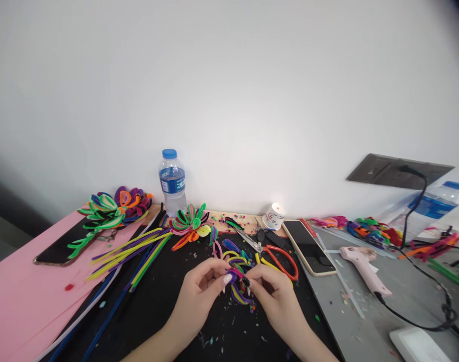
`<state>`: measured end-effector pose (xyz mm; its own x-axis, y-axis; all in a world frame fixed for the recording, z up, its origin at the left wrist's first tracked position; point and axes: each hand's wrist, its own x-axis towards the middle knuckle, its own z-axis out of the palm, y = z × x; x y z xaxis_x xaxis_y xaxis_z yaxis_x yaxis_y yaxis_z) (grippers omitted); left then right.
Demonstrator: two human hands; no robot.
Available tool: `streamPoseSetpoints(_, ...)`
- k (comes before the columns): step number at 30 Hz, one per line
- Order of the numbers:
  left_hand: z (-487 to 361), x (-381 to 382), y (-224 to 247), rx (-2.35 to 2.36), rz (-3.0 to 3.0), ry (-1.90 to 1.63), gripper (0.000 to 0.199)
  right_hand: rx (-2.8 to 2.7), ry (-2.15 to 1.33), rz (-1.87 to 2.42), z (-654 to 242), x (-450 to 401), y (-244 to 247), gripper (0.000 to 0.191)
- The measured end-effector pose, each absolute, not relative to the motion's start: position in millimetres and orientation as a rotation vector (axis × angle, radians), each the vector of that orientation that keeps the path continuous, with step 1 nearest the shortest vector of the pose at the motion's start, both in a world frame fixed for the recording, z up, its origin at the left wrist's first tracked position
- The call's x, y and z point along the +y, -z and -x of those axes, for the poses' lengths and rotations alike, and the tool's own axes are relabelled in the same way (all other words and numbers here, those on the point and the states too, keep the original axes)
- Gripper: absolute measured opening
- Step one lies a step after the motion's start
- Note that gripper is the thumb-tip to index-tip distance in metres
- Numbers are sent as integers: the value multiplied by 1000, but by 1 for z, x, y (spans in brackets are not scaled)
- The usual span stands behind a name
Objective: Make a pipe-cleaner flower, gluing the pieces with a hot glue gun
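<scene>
Both of my hands meet over the black mat [154,322], pinching small pieces of pipe cleaner [237,274] in purple, pink and black. My left hand [202,291] grips a purple and magenta bit between thumb and fingers. With thumb and forefinger, my right hand [272,291] holds the dark end of the same work; the exact join is partly covered by fingertips. Just beneath and beyond them lie bent yellow and purple pipe cleaner loops [240,295]. Red-handled scissors [280,259] rest beyond my right hand, blades pointing away to the left.
Pipe cleaner flowers [191,223] and straight pipe cleaners [134,251] lie to the left, near a water bottle [172,186]. A dark phone [63,246] sits on pink paper [21,286]. At right are another phone [310,246], a paper cup [274,216] and a corded pink glue gun [365,271].
</scene>
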<state>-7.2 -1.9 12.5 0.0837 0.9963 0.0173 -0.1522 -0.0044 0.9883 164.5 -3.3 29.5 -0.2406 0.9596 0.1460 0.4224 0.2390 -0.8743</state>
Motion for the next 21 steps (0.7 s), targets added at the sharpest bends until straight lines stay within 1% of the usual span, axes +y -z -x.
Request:
streamPoseSetpoints(4,8,-2,-10,1033,-1150,-1215,8,-1737,-1029,1268,-163,-2,-30,16)
streamPoseSetpoints(11,7,-2,-14,1033,-1171,-1235,4,-1545,-1305,1228,-162,1,-33,18)
streamPoseSetpoints(21,7,-1,-13,965,-1052,-1252,4,-1404,-1523,1205,-161,2,-31,19)
